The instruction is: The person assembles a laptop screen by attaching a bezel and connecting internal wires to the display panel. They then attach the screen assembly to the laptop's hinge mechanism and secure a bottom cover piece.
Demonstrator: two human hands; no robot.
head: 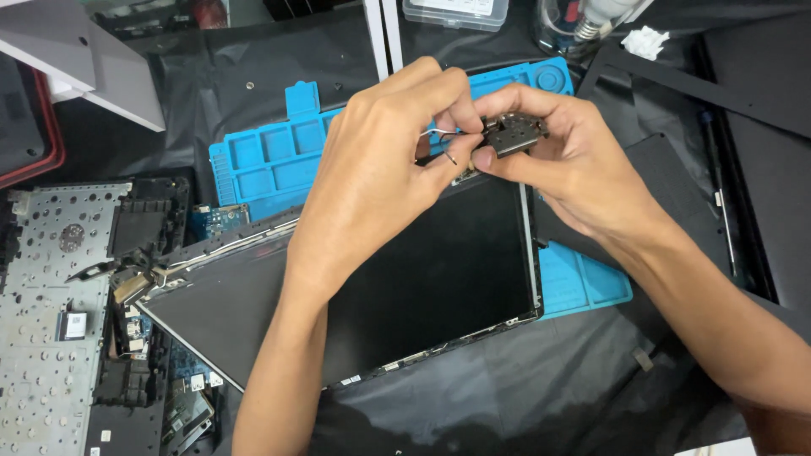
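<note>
A dark laptop screen panel (448, 270) lies tilted on a blue repair mat (270, 160). Above its far corner my right hand (574, 160) pinches a small dark metal hinge bracket (514, 133). My left hand (380, 169) meets it from the left, with thumb and fingertips closed on thin grey wires (439, 143) that run to the bracket. Both hands are raised just over the panel's upper edge.
A stripped laptop chassis (59, 312) with circuit boards lies at the left. Black panels (743, 110) rest at the right, a clear parts box (456, 12) and a glass jar (574, 25) at the back. Black plastic sheeting (524, 397) covers the table.
</note>
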